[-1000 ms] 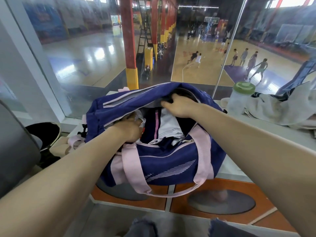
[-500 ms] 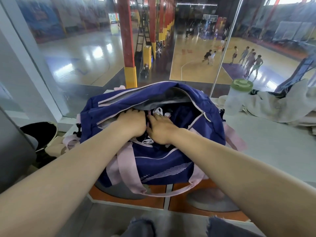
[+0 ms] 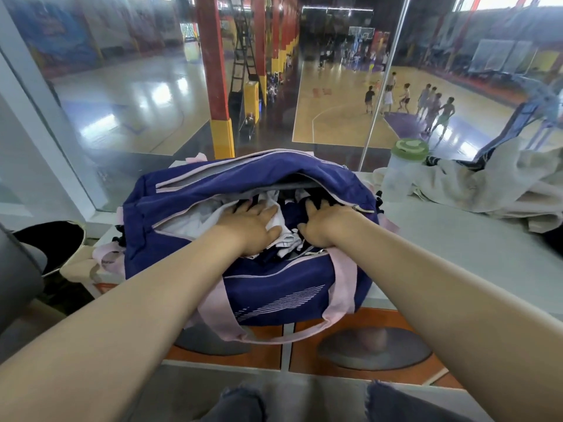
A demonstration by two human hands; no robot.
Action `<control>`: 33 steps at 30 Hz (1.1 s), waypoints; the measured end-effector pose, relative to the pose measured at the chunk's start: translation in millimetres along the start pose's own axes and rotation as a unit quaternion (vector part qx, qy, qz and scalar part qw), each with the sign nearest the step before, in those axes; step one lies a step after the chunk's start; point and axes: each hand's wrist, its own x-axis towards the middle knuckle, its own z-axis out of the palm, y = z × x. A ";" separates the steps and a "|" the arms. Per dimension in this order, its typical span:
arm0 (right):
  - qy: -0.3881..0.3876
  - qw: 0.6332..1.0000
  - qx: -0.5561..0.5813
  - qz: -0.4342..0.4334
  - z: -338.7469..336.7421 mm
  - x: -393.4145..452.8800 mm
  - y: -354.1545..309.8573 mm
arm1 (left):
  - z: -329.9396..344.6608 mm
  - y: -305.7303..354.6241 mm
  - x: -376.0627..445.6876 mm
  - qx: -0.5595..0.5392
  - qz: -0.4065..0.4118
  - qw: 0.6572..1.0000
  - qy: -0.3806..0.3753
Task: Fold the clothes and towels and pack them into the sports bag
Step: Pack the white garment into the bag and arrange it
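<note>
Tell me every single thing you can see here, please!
bag: one, navy with pink straps, open on the ledge
clothes: a bundle, white and dark, inside the bag
bottle: one, clear with green lid, right of the bag
cloth pile: one heap, off-white, far right on the ledge
ledge: one, grey, by the window
left hand: pressing flat on the clothes
right hand: pressing flat on the clothes

The bag (image 3: 268,281) is matt navy cloth; the bottle (image 3: 399,175) cloudy plastic; the tabletop (image 3: 457,254) smooth grey.
</note>
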 end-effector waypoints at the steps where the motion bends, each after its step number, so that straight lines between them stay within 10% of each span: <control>1: -0.006 1.000 0.006 -0.004 2.4 -0.4 -0.3 | -0.1 -0.1 1.1 0.007 -0.008 1.000 -0.005; 16: 0.200 0.943 0.218 -0.154 0.5 -65.7 33.1 | -43.3 76.0 -48.4 -0.068 -0.022 0.990 0.123; 28: 0.235 0.877 0.414 0.066 59.0 -139.9 189.6 | -32.5 244.1 -49.2 -0.132 0.149 0.965 0.172; 33: 0.272 0.894 0.303 0.185 78.0 -163.5 264.6 | -19.5 306.2 -37.1 -0.182 0.200 0.951 0.148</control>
